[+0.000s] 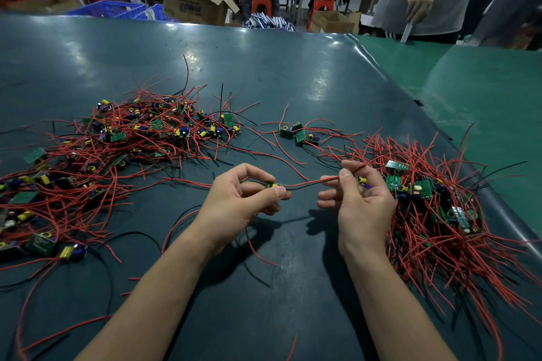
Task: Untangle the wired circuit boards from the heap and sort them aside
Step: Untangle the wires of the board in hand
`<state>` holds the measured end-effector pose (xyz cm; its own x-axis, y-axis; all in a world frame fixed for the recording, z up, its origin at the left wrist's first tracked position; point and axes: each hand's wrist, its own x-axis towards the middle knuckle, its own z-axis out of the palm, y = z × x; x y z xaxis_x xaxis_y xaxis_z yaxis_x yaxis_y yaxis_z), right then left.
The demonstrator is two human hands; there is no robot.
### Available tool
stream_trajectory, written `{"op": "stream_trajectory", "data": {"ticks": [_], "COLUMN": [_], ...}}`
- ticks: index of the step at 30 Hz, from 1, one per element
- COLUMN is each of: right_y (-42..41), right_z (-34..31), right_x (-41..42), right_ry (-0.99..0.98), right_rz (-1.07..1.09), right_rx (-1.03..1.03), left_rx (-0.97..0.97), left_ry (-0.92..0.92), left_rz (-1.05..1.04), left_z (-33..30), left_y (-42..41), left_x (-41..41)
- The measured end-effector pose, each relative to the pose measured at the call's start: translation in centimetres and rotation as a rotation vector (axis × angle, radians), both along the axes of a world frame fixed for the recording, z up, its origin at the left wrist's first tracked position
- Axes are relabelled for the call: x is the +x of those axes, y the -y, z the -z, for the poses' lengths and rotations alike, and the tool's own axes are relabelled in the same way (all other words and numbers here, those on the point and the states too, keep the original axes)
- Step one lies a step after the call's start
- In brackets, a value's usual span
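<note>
1. The left hand [249,199] pinches a small board [274,184]; the right hand [357,202] pinches its wires [311,183], stretched between to free them.
2. Right of the hands lies the sorted pile [434,208].
3. Farther left sits the tangled heap [123,141].

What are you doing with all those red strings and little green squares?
Those are wires on small circuit boards. The left hand pinches one small board, and the right hand pinches its red and black wires, stretched between the hands. A tangled heap lies on the left of the table, another pile on the right.
</note>
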<state>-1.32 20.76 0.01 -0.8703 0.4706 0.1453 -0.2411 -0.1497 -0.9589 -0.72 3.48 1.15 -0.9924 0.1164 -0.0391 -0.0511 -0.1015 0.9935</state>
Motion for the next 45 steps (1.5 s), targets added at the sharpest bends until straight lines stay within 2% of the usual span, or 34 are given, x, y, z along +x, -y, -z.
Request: {"op": "stream_trajectory", "data": {"ticks": [4, 13, 17, 19, 22, 27, 35, 41, 45], "right_y": [-0.1, -0.6, -0.3, 0.3, 1.1, 0.8, -1.4, -1.2, -0.8], "right_z": [0.0, 0.0, -0.4, -0.4, 0.0, 0.0, -0.6, -0.8, -1.0], "right_x": [-0.1, -0.4, -0.3, 0.1, 0.8, 0.8, -0.3, -0.2, -0.1], "right_ry": [-0.015, 0.031, 0.193, 0.311, 0.325, 0.293, 0.17, 0.093, 0.085], "right_rz": [0.058, -0.022, -0.219, -0.4, -0.608, -0.548, -0.14, -0.084, -0.135], "right_rx": [0.003, -0.233, -0.292, -0.21, -0.115, -0.099, -0.174, -0.259, -0.344], "left_rx": [-0.001, -0.007, 0.068, 0.094, 0.04, -0.032, -0.056, -0.059, -0.265], "left_ry": [0.0, 0.003, -0.023, -0.019, 0.024, 0.059, 0.02, 0.015, -0.074], "left_rz": [0.036, 0.085, -0.009, -0.013, 0.078, 0.088, 0.103, 0.183, 0.217], "left_z": [-0.3, 0.0, 0.1, 0.2, 0.2, -0.1, -0.7, -0.4, 0.7], "left_y": [-0.2, -0.1, 0.5, 0.8, 0.7, 0.5, 0.8, 0.4, 0.2], "left_x": [0.2, 0.2, -0.1, -0.2, 0.1, 0.3, 0.5, 0.6, 0.6]}}
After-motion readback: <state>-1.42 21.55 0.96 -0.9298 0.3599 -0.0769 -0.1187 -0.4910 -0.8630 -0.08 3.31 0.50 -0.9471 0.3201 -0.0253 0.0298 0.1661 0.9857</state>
